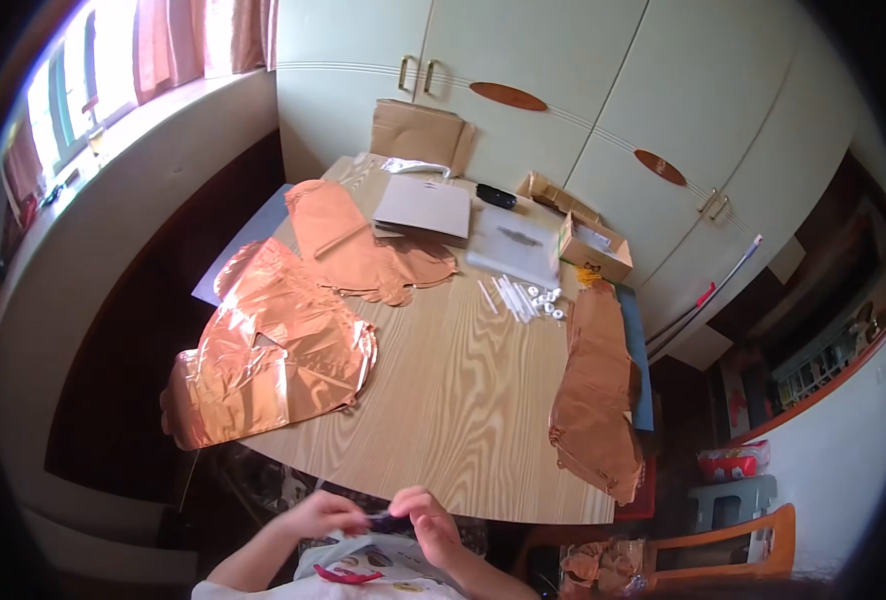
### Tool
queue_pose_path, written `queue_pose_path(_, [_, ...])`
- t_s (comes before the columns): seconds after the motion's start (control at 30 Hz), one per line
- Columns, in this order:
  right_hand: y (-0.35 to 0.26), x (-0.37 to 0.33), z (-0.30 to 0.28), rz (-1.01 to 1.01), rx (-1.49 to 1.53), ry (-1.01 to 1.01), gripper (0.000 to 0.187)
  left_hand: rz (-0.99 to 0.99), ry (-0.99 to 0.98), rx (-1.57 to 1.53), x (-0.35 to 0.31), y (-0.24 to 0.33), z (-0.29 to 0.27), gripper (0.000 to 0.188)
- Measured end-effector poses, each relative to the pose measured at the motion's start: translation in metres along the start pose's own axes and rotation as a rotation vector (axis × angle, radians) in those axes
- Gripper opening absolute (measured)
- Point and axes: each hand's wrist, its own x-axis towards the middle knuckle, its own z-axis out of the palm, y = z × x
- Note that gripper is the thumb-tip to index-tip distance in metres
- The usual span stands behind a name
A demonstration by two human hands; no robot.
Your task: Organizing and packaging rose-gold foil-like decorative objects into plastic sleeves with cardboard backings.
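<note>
Small dark object (379, 518), too blurred to identify, shows between the person's fingertips, just off the near edge of a wood-grained surface (443, 410). The left hand (329, 514) has its fingers drawn together, pinching the object's near end; the right hand (425, 520) is curled beside it, thumb and forefinger close together at the other end, though whether it grips or merely touches cannot be told. Below the hands is a pale garment with a red strip (347, 576).

Ahead and to the left of the hands lies a large crinkled foil piece (228, 350), shiny copper in colour, with rounded lobes along its outline. Beyond it, a smoother foil piece (323, 225) in matt copper spreads out flat, its edge scalloped. Ahead and to the right, a long folded foil piece (593, 390) runs along the surface's side, brownish and softly creased.

Farther straight ahead, slim white tubes (515, 300) lie loosely side by side next to a cluster of small round white pieces (547, 300). Behind these are a translucent plastic sheet (508, 258), a flat pale box (421, 205) and, to the right, an open cardboard carton (611, 264). Smooth pale cupboard doors (533, 50) with brass handles stand behind everything.
</note>
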Motion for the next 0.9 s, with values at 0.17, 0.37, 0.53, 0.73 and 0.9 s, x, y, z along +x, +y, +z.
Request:
queue_pose_path(0.17, [-0.064,0.067,0.034,-0.135,0.390,-0.574,0.031,-0.123,0.702,0.025,-0.032,-0.210,-0.127,0.018])
queue_pose_path(0.37, [-0.106,0.083,0.084,-0.063,0.906,-0.731,0.029,-0.724,0.866,0.462,-0.052,-0.333,-0.206,0.037])
queue_pose_path(0.53, [-0.103,0.082,0.096,-0.031,0.967,-0.802,0.028,-0.154,0.953,-0.790,-0.100,-0.305,-0.206,0.040])
queue_pose_path(0.73, [-0.108,0.085,0.093,-0.022,0.940,-0.831,0.028,-0.428,0.814,-0.836,-0.104,-0.272,-0.198,0.028])
queue_pose_path(0.9, [-0.113,0.084,0.081,-0.027,0.898,-0.833,0.027,-0.716,0.464,-0.483,-0.067,-0.195,-0.142,0.038])
